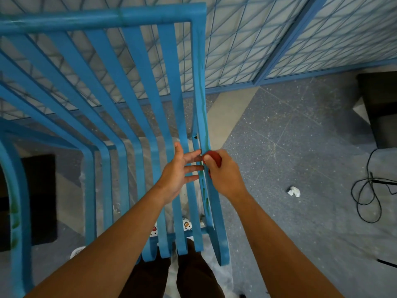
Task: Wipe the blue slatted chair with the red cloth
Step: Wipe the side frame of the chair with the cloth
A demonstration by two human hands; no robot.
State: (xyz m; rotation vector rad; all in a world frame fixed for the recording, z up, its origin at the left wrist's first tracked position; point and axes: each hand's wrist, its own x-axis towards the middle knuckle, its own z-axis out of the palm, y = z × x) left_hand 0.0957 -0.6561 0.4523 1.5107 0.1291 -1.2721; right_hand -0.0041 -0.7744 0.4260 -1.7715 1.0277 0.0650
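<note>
**Wiping the right-hand side rail of the seat**

The blue slatted chair of painted curved slats (137, 117) filled the left and middle of the view, its back rising toward the far edge and its seat slats curling down at the near edge, just above the person's dark trousers (193, 274). The right hand (223, 173) was closed tightly around the small bunched red cloth (214, 157), of which only a rounded patch showed between thumb and fingers, and it pressed that patch against the outer right rail of the chair (202, 97). A darker greenish streak (203, 117) ran along this rail on the far side of the cloth, and more blotches (205, 200) lay on the near side — so the rail looked only partly cleaned.

The left hand (178, 171) was spread wide and held nothing; its fingertips reached across the last slat to the inner edge of the same rail, apparently bracing it.

To do this step well, the cloth probably needed firm pressure and long strokes following the rail's length rather than across it, with the free hand resisting the push so the chair would not shift. Refolding the cloth to expose a fresh face could help — so little of it showed that smearing seemed a risk. The left armrest (15, 211) also carried greenish marks, likely work for later.

On the grey speckled floor (290, 130) to the right lay a crumpled white scrap of paper (293, 191) and a looped black cable (365, 196), both well apart from the chair.
</note>
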